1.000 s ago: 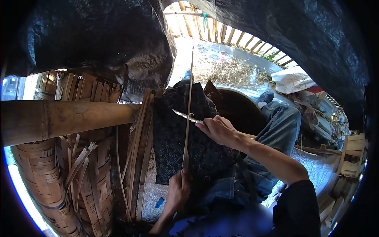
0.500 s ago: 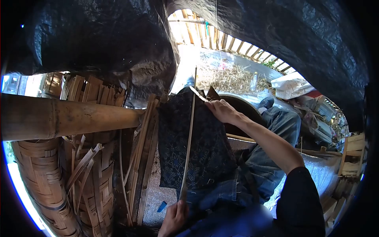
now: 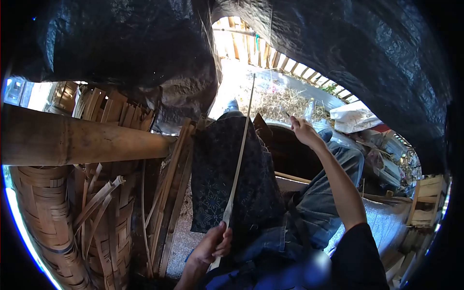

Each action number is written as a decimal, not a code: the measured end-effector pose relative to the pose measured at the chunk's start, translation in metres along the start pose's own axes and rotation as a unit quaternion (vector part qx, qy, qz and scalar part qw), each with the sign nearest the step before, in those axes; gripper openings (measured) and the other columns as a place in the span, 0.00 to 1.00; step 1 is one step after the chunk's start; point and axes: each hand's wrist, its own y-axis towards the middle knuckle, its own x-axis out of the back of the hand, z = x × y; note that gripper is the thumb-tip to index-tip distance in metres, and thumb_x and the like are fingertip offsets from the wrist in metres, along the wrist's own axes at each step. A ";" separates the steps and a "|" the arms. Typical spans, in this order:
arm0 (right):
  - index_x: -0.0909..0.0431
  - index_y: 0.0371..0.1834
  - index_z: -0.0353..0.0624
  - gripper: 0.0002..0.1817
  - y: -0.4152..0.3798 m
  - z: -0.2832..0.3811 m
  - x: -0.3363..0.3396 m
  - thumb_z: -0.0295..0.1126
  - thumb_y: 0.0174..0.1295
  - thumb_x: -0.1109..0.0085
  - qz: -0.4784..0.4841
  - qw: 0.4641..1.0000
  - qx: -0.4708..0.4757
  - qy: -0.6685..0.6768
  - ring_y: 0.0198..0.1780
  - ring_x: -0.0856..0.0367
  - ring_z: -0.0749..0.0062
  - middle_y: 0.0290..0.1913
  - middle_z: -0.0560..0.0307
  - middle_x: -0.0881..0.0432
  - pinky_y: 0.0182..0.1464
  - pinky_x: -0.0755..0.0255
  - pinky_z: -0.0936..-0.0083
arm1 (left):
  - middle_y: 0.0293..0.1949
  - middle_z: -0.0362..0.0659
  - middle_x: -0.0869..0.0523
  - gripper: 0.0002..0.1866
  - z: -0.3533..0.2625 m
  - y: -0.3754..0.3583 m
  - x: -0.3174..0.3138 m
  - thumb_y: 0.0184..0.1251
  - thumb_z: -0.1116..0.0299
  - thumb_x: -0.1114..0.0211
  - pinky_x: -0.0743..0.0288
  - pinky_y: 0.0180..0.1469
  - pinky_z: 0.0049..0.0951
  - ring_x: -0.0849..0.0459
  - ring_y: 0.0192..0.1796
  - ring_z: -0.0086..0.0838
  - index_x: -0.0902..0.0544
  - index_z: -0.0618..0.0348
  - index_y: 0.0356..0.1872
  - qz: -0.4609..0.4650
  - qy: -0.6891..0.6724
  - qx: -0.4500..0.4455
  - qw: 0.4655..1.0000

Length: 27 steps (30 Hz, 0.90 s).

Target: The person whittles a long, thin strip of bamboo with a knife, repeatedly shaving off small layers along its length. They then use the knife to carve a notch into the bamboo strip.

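My left hand [image 3: 209,245] is closed around the lower end of a long, thin bamboo strip [image 3: 240,159]. From there the strip slants up and away over a dark patterned cloth [image 3: 212,188] on my lap. My right hand [image 3: 305,132] is off to the right, apart from the strip, with its fingers wrapped round a small knife [image 3: 287,115]. Only a short, thin piece of the knife shows beyond the fingers; the handle is hidden in the hand.
A thick bamboo pole [image 3: 87,137] juts in from the left above woven bamboo baskets [image 3: 46,208]. Split bamboo pieces [image 3: 169,193] lean beside the cloth. Black plastic sheeting [image 3: 348,53] hangs overhead. Straw [image 3: 285,104] and a white sack [image 3: 355,117] lie ahead.
My right hand has moved right, taking the knife away from the strip. My left hand has risen slightly and turned, and the strip's far end has swung up and right.
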 end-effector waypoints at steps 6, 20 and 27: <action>0.31 0.32 0.36 0.24 -0.111 0.072 -0.002 0.48 0.71 0.65 0.021 0.980 0.190 -0.054 0.13 0.29 0.62 0.16 0.50 0.28 0.18 0.37 0.66 | 0.10 0.31 0.42 0.20 -0.014 0.021 0.001 0.74 0.48 0.63 0.53 0.12 0.16 0.49 0.08 0.15 0.35 0.49 0.26 0.062 -0.064 0.002 0.996; 0.32 0.21 0.38 0.21 -0.128 0.094 -0.068 0.41 0.68 0.53 0.081 0.948 0.289 -0.106 0.20 0.25 0.46 0.15 0.42 0.28 0.22 0.34 0.58 | 0.07 0.30 0.42 0.20 0.004 0.019 0.013 0.74 0.52 0.60 0.56 0.08 0.14 0.47 0.05 0.13 0.34 0.48 0.23 0.164 -0.311 0.021 0.936; 0.31 0.17 0.37 0.27 -0.098 0.094 -0.072 0.46 0.70 0.59 0.065 0.946 0.293 -0.120 0.18 0.25 0.48 0.14 0.41 0.28 0.22 0.34 0.58 | 0.07 0.30 0.42 0.20 0.027 -0.005 0.014 0.74 0.53 0.59 0.55 0.07 0.14 0.47 0.05 0.12 0.35 0.50 0.22 0.167 -0.397 0.027 0.902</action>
